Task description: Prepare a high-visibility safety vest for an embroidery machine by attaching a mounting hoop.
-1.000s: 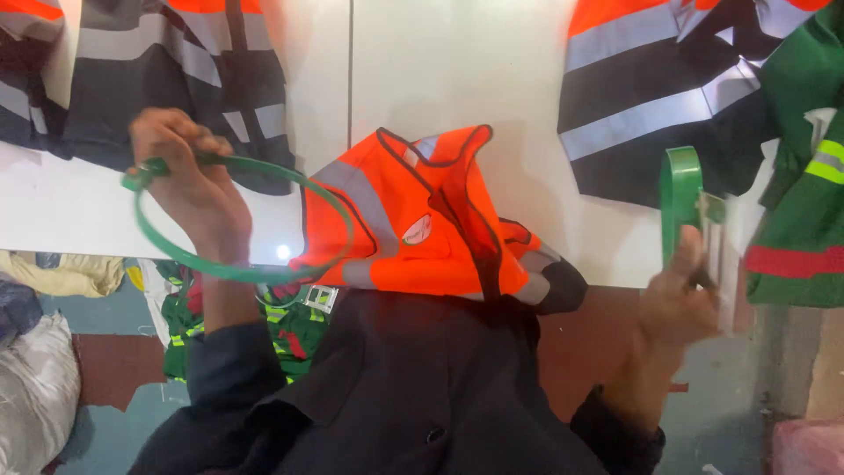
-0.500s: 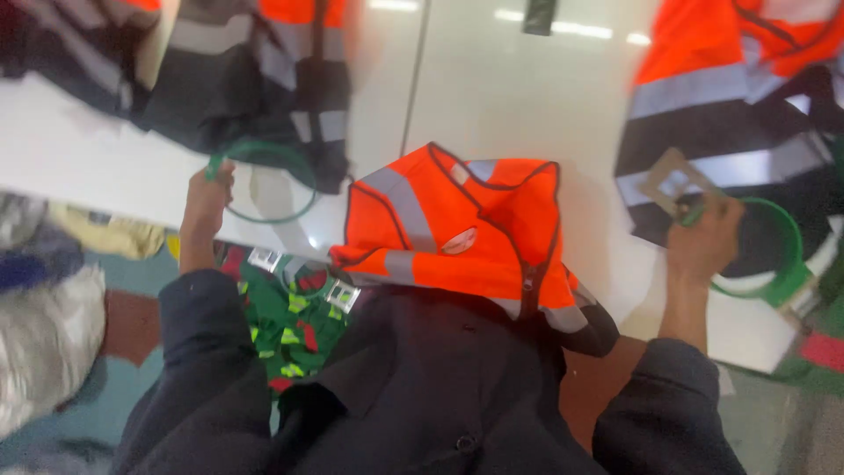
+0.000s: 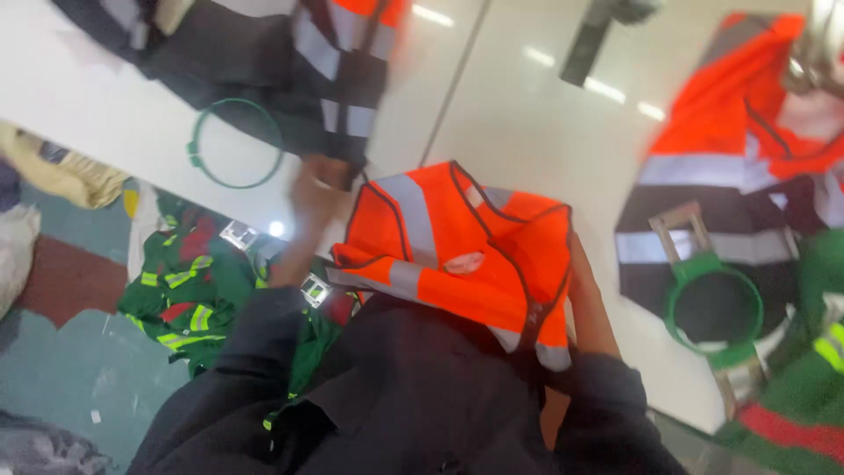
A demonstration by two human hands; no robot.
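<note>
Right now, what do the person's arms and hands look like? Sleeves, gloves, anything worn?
Both arms are in long dark, near-black sleeves reaching the wrists. The left hand is bare, no glove, and motion-blurred. The right hand is also bare, partly hidden behind the orange vest. No watch or rings can be made out.

Orange vest bunched at the near edge of the white counter

The orange vest lies crumpled on the counter, its grey reflective bands folded across each other and a dark trim running along its edges. Its near hem hangs over the counter edge. The left hand, blurred, is at the vest's left edge; the right hand lies along its right side, touching the cloth. Left of the vest, well apart, a thin green hoop lies flat.
</note>
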